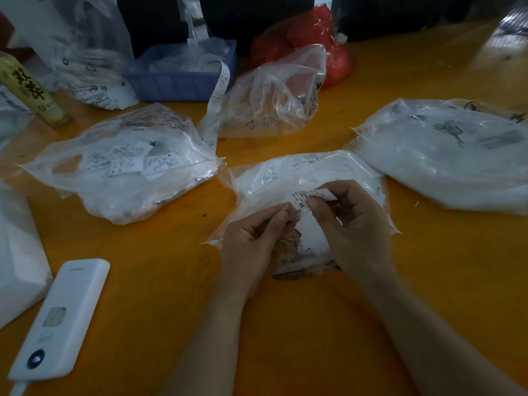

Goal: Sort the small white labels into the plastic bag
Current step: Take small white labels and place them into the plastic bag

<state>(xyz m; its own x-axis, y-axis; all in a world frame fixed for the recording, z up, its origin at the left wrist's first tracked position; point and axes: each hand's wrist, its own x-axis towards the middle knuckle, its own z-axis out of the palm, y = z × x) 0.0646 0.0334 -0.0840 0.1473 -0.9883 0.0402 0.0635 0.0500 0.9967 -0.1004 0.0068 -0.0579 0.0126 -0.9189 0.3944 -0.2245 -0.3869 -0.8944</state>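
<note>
Orange table (160, 281); both hands (303, 232) pinch white label (303, 197) marked "XS" over plastic bag (285, 172).

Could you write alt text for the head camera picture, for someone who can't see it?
Two hands, left hand and right hand, pinch a small white label over a clear plastic bag on a yellow table, with more bags around.

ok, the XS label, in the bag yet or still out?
Out. The XS label is pinched between both hands, left hand and right hand, above the plastic bag.
</note>
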